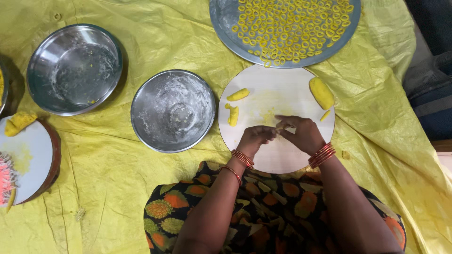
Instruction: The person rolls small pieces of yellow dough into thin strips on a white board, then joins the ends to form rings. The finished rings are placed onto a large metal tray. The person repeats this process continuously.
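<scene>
Both hands, left hand (254, 137) and right hand (301, 134), meet at centre frame over the white board (263, 89), fingertips pinched together on a small dough bit (278, 128), though it's mostly hidden. It looks soft, light and easily squashed, best held gently at its ends. A bigger lump (321, 92) lies upper right on the board

Left hand (254, 137) and right hand (301, 133) meet fingertip to fingertip, fingers curled, both wrists bangled.
</scene>
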